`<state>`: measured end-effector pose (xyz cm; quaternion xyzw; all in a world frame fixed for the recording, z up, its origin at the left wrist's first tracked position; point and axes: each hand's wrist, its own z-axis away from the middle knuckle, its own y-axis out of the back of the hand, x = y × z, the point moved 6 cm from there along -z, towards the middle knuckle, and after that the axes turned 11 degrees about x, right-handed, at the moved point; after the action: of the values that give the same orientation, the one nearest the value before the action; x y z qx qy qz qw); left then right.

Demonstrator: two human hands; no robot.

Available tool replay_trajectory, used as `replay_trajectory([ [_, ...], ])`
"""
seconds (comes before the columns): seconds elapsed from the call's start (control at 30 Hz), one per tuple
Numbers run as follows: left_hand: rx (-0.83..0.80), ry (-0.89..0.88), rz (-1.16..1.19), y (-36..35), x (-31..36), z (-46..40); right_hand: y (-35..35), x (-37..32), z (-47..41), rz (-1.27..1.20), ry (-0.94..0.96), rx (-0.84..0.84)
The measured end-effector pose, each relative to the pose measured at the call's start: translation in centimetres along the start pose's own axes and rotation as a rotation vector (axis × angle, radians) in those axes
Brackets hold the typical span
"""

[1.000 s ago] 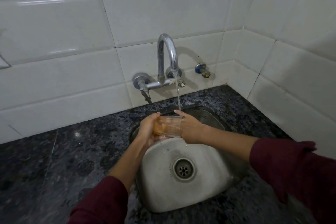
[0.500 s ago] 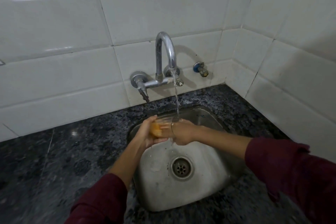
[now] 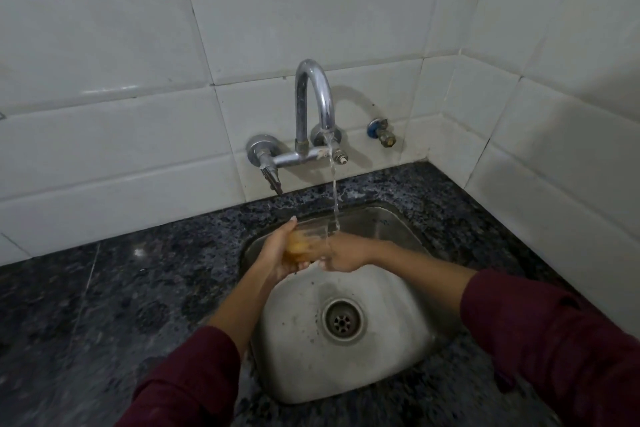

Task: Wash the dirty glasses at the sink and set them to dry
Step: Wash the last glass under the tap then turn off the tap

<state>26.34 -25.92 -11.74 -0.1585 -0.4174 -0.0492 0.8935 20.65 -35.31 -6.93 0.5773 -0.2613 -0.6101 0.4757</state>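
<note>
A clear glass (image 3: 309, 242) lies on its side over the steel sink (image 3: 388, 357), held between both hands under the running tap (image 3: 313, 107). My left hand (image 3: 277, 253) cups its base end. My right hand (image 3: 346, 255) covers the mouth end, and whether its fingers reach inside is hidden. The thin water stream (image 3: 334, 198) falls right where the glass rim meets my right hand. Through the glass wall I see an orange-yellow tint.
Dark speckled granite counter (image 3: 121, 305) surrounds the sink on all sides. White tiled walls (image 3: 554, 149) close in at the back and right. A small blue-capped valve (image 3: 381, 130) juts from the back wall. The drain (image 3: 342, 321) is open.
The glass has dropped a little lower into the basin and turned between my hands. The water keeps running onto it.
</note>
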Motion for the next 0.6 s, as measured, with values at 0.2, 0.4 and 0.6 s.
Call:
replay_trajectory([
  [0.2, 0.088, -0.193, 0.074, -0.2, 0.4, 0.3, 0.5, -0.6, 0.7, -0.843, -0.187, -0.063],
  [0.4, -0.012, 0.133, 0.219, -0.3, -1.2, 0.2, 2.7, 0.6, 1.3, -0.201, 0.023, 0.487],
  [0.6, 0.145, -0.158, -0.438, 1.0, -1.2, 0.3, 2.4, 2.0, 2.5, -0.681, -0.184, 0.41],
])
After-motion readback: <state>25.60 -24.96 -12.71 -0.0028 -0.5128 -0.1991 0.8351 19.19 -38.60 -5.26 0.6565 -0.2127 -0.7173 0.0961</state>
